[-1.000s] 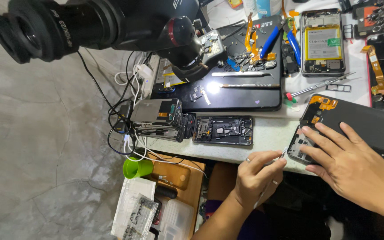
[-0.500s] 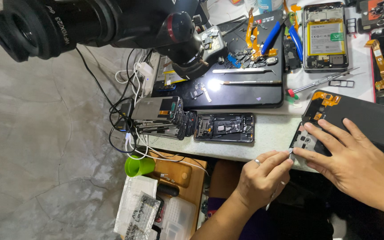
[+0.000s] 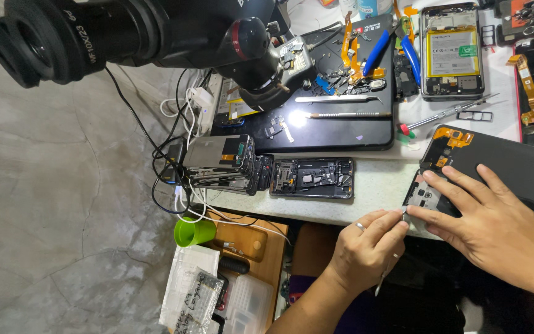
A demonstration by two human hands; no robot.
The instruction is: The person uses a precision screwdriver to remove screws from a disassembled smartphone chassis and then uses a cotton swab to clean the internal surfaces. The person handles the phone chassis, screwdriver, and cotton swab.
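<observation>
My right hand lies flat, fingers spread, on a dark opened phone with orange flex cables at the table's near edge. My left hand, with a ring on one finger, pinches a thin metal tool. Its fingertips touch the phone's lower left corner, right beside my right thumb. The tool's upper end is hidden between the fingers.
A black microscope hangs over a dark work mat with prying tools and small parts. A phone frame, a stack of phones, an opened phone with battery, cables, a green cup.
My left hand has moved right and up from the table edge to the phone's corner, meeting my right thumb. My right hand stays pressed on the phone.
</observation>
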